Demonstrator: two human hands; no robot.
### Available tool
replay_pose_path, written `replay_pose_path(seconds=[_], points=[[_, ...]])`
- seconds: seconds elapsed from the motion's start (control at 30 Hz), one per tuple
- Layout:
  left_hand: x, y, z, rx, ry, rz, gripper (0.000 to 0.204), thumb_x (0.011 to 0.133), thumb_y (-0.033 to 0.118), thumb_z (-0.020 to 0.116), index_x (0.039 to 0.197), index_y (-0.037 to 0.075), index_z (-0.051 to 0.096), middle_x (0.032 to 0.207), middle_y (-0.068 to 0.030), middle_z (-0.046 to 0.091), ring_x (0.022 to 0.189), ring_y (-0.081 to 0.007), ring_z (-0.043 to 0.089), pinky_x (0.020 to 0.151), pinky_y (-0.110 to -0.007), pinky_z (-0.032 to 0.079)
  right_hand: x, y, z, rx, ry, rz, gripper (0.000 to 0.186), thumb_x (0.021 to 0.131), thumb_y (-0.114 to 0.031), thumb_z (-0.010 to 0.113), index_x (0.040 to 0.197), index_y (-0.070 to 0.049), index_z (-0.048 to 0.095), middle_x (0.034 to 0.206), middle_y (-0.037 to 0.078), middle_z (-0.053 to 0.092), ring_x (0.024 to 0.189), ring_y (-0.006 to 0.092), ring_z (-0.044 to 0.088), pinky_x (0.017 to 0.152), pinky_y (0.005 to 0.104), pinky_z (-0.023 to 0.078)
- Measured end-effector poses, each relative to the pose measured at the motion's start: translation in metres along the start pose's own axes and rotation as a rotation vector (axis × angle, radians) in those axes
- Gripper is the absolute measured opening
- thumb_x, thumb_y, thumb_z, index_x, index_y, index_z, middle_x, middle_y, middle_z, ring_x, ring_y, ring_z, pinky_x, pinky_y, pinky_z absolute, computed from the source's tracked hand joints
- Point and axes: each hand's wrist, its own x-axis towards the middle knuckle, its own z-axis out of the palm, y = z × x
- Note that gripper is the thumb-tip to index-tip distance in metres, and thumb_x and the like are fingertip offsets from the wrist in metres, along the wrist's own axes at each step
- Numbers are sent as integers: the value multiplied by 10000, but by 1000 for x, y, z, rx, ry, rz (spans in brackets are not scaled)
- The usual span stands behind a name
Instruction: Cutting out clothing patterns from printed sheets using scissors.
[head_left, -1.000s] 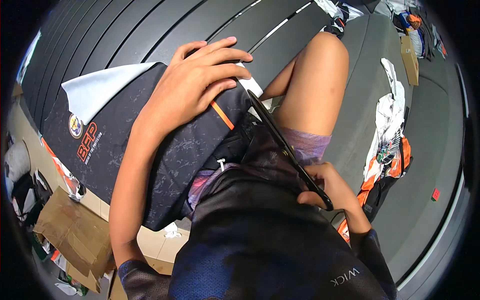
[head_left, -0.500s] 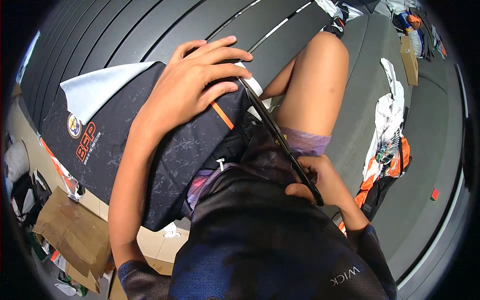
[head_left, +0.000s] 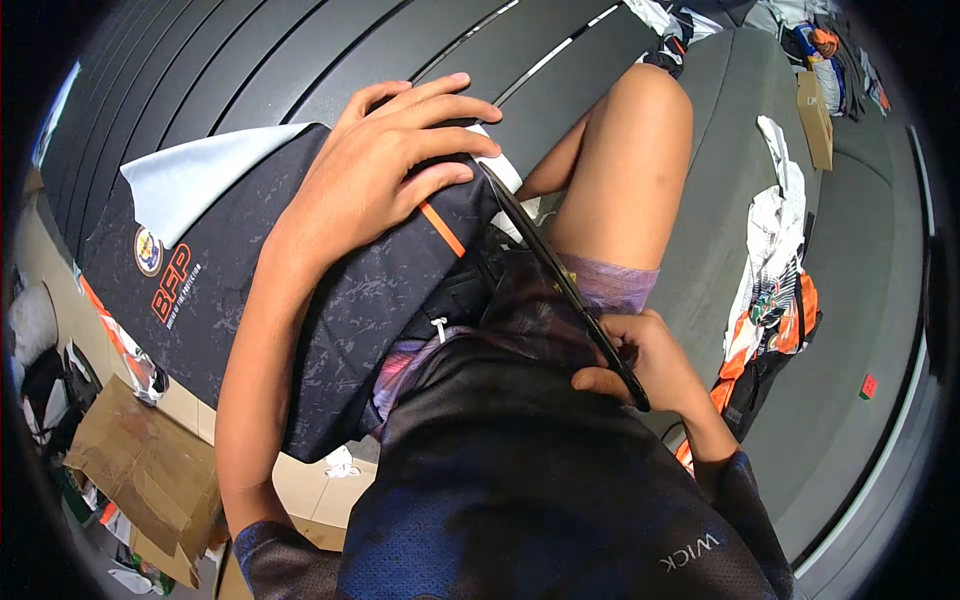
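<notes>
A dark patterned garment (head_left: 350,345) with an orange stripe and a round badge lies across my lap, its pale blue-white underside (head_left: 205,175) folded up at the far left. My left hand (head_left: 395,150) rests on it, open, fingers spread toward the far right edge of the cloth. My right hand (head_left: 650,360), closed, grips the handle end of a long pair of black scissors (head_left: 545,240). Their tip reaches the garment edge just beside my left fingertips, near a white piece (head_left: 505,172). The blades look closed or nearly so, seen edge-on.
A grey slatted table (head_left: 330,50) stands ahead. On the grey sofa (head_left: 850,240) at right lie a white and orange garment (head_left: 770,270), a small red object (head_left: 869,386) and a cardboard piece (head_left: 815,120). An open cardboard box (head_left: 150,465) stands on the floor at lower left.
Almost everything stays in place. My bare leg has shifted very slightly to the left, and the scissors have tilted a little; both hands hold the same positions.
</notes>
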Motion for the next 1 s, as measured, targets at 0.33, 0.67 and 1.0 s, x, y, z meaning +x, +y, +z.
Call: replay_pose_path(seconds=[0.33, 0.67, 1.0], points=[[0, 0, 0, -3, 1, -4, 262, 876, 214, 662, 1128, 146, 685, 1322, 6, 609, 1375, -230, 437, 1116, -430, 291, -5, 11, -2, 182, -172, 107, 468, 743, -312, 865, 650, -27, 506, 533, 36, 388, 526, 106, 350, 478, 319, 302], [1, -1, 2, -12, 87, -10, 275, 850, 291, 676, 1063, 119, 649, 1329, -22, 586, 1385, -249, 413, 1084, -424, 339, 8, 12, 0, 176, -157, 46, 450, 750, -307, 859, 671, -30, 513, 539, 27, 405, 525, 91, 371, 481, 305, 303], [0, -1, 1, 11, 37, -24, 273, 861, 302, 678, 1067, 125, 654, 1388, -26, 549, 1417, -274, 371, 1097, -439, 316, 13, -4, 4, 57, -57, 67, 493, 719, -359, 876, 691, 8, 548, 529, 97, 392, 512, 138, 356, 478, 330, 324]])
